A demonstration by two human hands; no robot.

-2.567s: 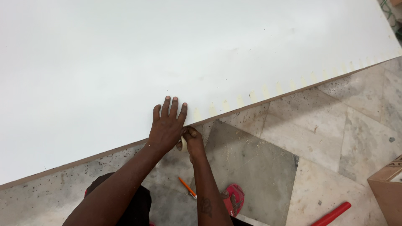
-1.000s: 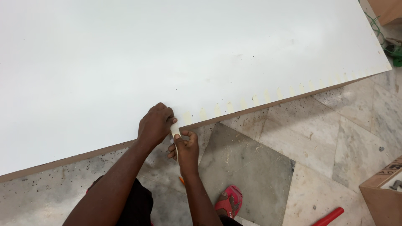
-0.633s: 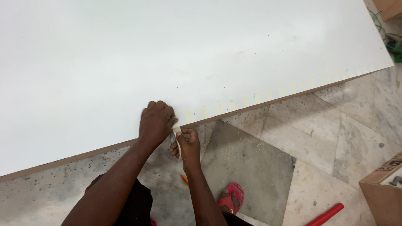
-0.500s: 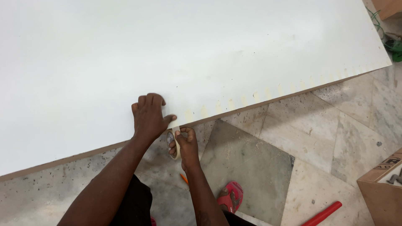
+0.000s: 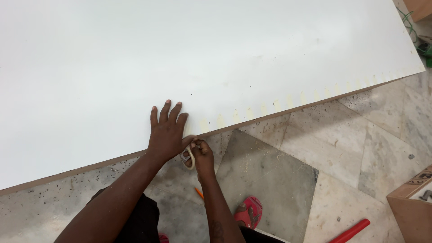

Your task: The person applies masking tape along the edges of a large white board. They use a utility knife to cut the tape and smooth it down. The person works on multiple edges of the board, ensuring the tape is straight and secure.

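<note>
A large white board lies flat, its near edge running diagonally across the view. Several short pale tape strips are stuck along that edge to the right of my hands. My left hand lies flat on the board at the edge, fingers spread, thumb toward my right hand. Just below the edge, my right hand grips a small roll of pale masking tape. The two hands touch at the board's edge.
A marble tile floor lies below the board, with a darker grey slab. A red sandal and an orange pencil are near my legs. A red tool handle and a cardboard box sit at the lower right.
My left hand went from a curled grip at the edge to lying flat with fingers spread on the board. My right hand stayed just below the edge with the tape roll.
</note>
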